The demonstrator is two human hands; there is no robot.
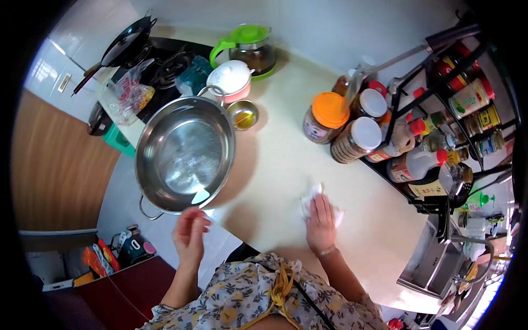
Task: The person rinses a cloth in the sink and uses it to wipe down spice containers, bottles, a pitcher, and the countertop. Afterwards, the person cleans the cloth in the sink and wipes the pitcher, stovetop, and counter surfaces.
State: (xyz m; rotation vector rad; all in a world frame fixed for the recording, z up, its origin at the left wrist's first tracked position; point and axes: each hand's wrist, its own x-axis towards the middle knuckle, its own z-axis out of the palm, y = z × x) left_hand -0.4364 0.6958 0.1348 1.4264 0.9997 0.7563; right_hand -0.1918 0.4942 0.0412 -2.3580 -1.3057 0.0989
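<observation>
My right hand (321, 225) presses a white cloth (338, 216) flat against the cream countertop (275, 181), its fingers close together on top of it. My left hand (190, 234) hangs in the air by the lower rim of a large steel pan (187, 137), fingers curled loosely; whether anything small is between them cannot be made out. The pan looks empty inside and has two loop handles. Beside it are a small metal bowl (242, 115) of yellowish liquid and a pink pot with a white lid (229, 78).
A glass kettle with a green lid (250, 47) stands at the back. Jars, one with an orange lid (330, 110), and a black rack of bottles (473, 126) line the right. A sink (432, 264) lies lower right, a stove with a wok (126, 44) upper left.
</observation>
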